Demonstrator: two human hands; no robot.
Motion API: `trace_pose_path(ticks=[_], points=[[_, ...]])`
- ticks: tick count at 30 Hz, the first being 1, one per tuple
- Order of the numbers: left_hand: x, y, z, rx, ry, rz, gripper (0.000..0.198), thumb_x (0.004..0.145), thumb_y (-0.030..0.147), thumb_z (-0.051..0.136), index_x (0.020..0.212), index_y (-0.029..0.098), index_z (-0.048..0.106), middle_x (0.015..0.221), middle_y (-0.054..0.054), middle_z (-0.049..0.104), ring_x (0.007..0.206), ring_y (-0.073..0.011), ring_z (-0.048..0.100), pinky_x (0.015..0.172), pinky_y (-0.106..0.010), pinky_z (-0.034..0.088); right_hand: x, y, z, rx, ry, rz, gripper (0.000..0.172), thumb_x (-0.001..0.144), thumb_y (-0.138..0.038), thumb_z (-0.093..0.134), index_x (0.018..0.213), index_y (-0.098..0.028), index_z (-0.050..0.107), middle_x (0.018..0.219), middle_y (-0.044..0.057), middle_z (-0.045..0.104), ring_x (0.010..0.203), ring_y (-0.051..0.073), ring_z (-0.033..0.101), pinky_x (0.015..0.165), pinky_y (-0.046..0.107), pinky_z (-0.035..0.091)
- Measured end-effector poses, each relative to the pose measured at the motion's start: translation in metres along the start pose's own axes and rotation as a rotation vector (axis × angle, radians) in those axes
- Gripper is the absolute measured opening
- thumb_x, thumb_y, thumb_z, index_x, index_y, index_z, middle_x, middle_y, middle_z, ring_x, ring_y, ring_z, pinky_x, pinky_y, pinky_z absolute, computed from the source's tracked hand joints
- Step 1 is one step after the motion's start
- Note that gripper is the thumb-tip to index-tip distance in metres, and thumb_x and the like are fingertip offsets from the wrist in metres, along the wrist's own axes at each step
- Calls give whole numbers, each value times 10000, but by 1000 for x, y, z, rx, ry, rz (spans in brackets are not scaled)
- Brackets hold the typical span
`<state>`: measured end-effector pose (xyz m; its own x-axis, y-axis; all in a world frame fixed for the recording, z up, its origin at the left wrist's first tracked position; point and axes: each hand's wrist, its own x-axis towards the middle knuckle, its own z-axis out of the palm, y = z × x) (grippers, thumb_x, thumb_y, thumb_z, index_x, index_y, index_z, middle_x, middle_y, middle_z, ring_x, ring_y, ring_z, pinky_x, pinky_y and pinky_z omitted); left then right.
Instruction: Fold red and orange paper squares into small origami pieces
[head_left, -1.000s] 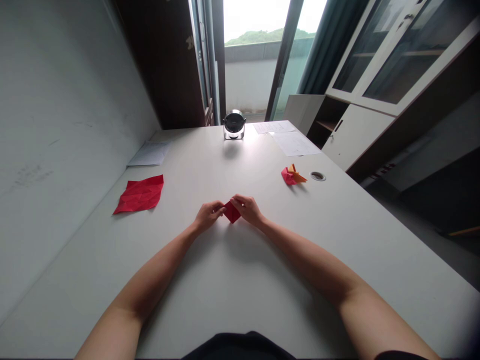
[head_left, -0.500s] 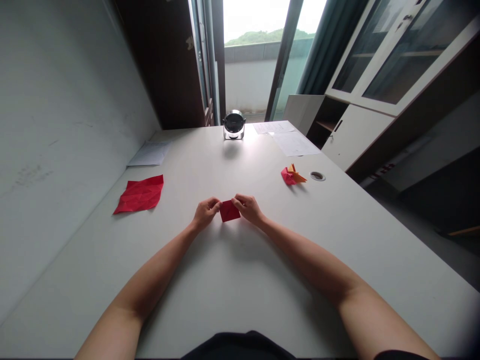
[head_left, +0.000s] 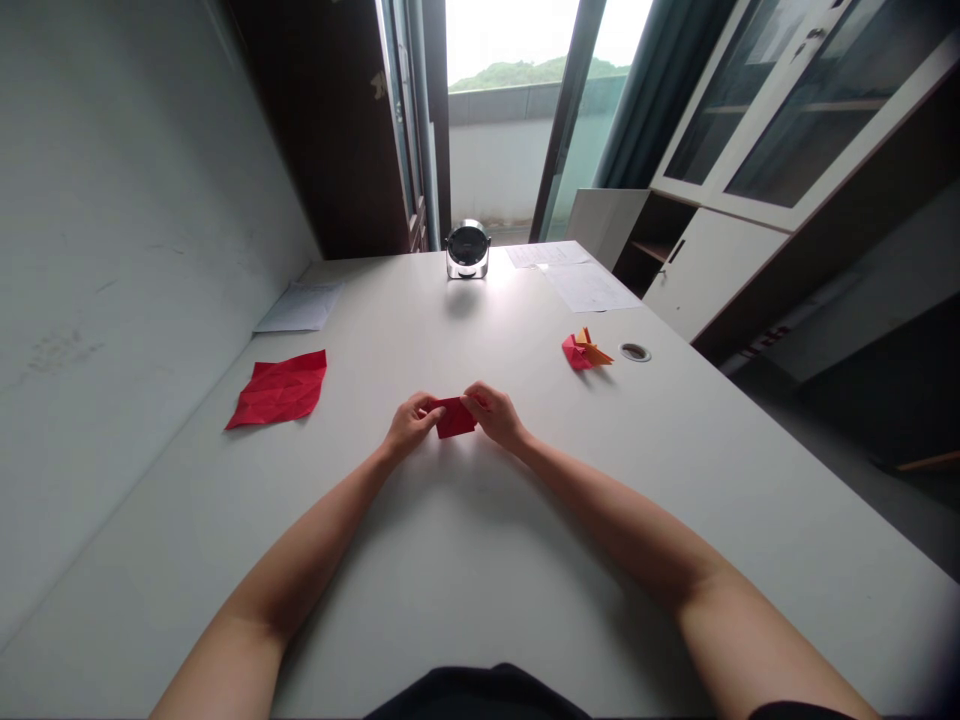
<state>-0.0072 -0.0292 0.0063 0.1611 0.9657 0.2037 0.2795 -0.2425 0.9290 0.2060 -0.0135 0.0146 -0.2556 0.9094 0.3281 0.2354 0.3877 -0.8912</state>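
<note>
Between my two hands is a small folded piece of red paper point(head_left: 456, 419), held just above the white table point(head_left: 480, 560). My left hand point(head_left: 411, 422) pinches its left edge, thumb on the near face. At the upper right corner my right hand point(head_left: 493, 412) closes thumb and fingers on the paper. To the left lies a larger creased red sheet point(head_left: 281, 388), spread on the table. A folded red and orange paper figure point(head_left: 585, 350) rests off to the right, apart from my hands.
A small round fan-like device point(head_left: 467, 248) stands at the table's far end. Printed sheets point(head_left: 589, 286) lie at the far right, and another sheet point(head_left: 298, 306) at the far left by the wall. A round cable hole point(head_left: 635, 352) is near the right edge.
The folded red paper has shifted slightly left and its lower edge is tilted up a little. My right hand has moved slightly with it; both hands keep hold.
</note>
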Motion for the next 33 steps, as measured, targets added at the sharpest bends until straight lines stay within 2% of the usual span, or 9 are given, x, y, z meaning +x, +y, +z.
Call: trace_pose_path(ticks=[3,5,8,12,18,26,33], points=[[0,0,1,-23,-6,21,316,866,451,650,916,149,726,1005,-75,645,803,-155,630,670,-255,534,0,-2,0,6,12,6,319,908,-510,552,827,-203,584,633,-19,580,571,130,517,560,249,420],[0,0,2,-75,-25,13,340,874,452,650,994,145,733,1058,-93,657,841,-168,654,710,-274,556,0,-3,-1,21,20,12,323,911,-517,554,836,-205,592,635,-13,603,578,137,553,567,250,437],[0,1,4,-172,-70,-23,406,889,451,645,1132,133,710,1054,-109,710,914,-202,686,824,-326,567,0,-4,-2,51,11,11,311,917,-509,555,854,-207,602,644,-3,629,590,147,595,582,256,461],[-1,3,5,-222,-87,-35,415,889,447,653,1140,121,709,1060,-122,743,951,-227,695,882,-364,558,0,-2,-2,33,-25,-20,271,919,-455,559,835,-204,618,641,-3,641,585,137,591,609,259,464],[-3,4,3,-109,-65,-15,356,886,436,657,1061,137,740,995,-111,759,898,-224,701,829,-341,557,1,3,1,-35,-88,-11,238,886,-414,576,810,-197,637,627,-13,634,562,120,546,581,240,417],[-6,5,4,97,-79,28,276,902,385,614,998,168,757,878,-57,752,809,-189,668,726,-275,517,0,5,1,-165,-123,-47,306,892,-437,567,736,-185,645,594,-32,539,556,104,421,551,231,336],[-7,10,7,163,-136,35,246,891,352,597,974,186,759,806,-19,729,722,-162,631,669,-253,475,-1,1,1,-183,-105,-96,267,915,-418,559,849,-203,702,715,3,673,621,129,529,635,246,418]])
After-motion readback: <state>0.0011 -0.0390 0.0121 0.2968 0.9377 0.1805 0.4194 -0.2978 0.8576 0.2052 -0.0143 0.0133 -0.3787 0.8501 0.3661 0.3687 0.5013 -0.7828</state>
